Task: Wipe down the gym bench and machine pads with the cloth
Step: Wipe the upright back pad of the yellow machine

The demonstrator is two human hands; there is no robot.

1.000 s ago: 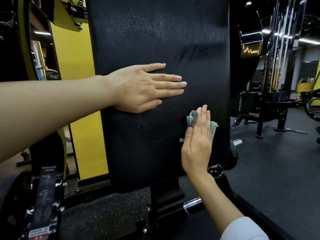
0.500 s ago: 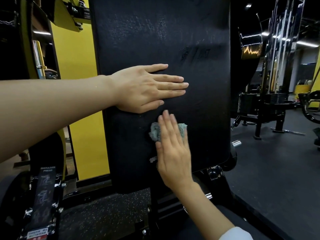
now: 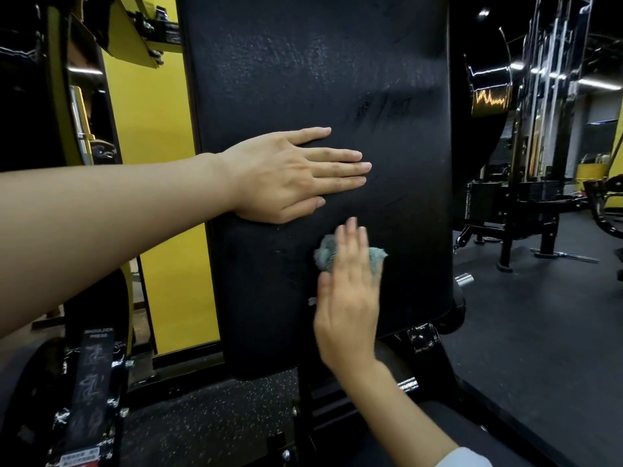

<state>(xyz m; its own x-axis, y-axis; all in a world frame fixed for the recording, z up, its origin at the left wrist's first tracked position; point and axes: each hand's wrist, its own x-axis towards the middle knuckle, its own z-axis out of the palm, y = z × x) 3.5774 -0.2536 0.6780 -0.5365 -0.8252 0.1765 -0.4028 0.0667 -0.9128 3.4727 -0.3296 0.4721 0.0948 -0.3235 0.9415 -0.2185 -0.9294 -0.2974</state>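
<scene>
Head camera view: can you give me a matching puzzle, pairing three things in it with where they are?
Things:
1. left hand
2. crumpled teal cloth
3. yellow panel

Places:
A. left of the upright black padded backrest
B. pressed against the backrest under the fingers of the right hand
C. flat on the backrest, above the cloth

Pairs: 1-C; 2-B; 3-A

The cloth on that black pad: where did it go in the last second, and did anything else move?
The right hand, pressing the cloth flat on the black pad, swept it left from near the pad's right edge to below the left hand, then slightly back right. Nothing was let go. The left hand stayed flat on the pad, unmoved.
</scene>
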